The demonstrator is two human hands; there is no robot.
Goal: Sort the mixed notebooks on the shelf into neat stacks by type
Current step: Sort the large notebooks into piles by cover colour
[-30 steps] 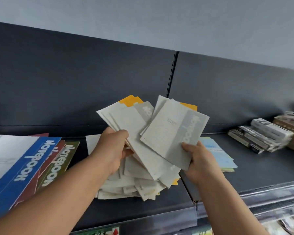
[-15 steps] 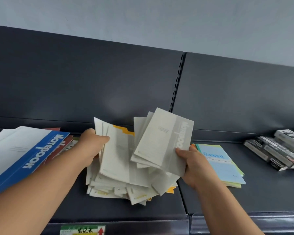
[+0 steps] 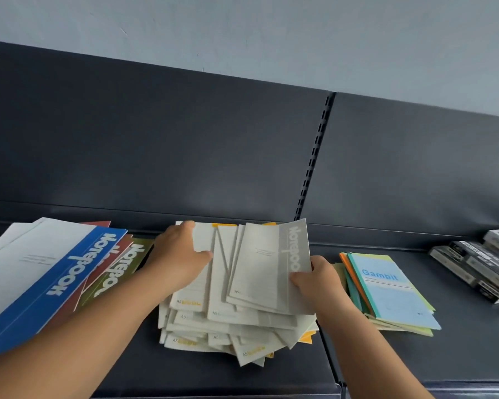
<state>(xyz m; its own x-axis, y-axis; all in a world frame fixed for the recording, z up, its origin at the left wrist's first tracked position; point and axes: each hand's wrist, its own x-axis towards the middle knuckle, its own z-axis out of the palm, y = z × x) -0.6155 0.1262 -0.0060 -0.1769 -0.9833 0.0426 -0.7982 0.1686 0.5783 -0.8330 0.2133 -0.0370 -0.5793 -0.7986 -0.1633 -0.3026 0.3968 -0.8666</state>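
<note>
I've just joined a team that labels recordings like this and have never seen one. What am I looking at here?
There is no machine here: a person works with two bare hands. The single picture comes from a camera worn on the head, looking forward and down.

On the dark grey metal shelf lies a loose pile of pale grey A5 notebooks. The left hand holds a fan of pale notebooks above it, thumb on top. The right hand pinches the lower corner of a grey notebook printed "Notebook".

To the left lie larger notebooks, with a blue-and-white notebook on top. To the right are a stack topped by a light-blue "Gambit" notebook and, further along, black-and-white boxes.
</note>
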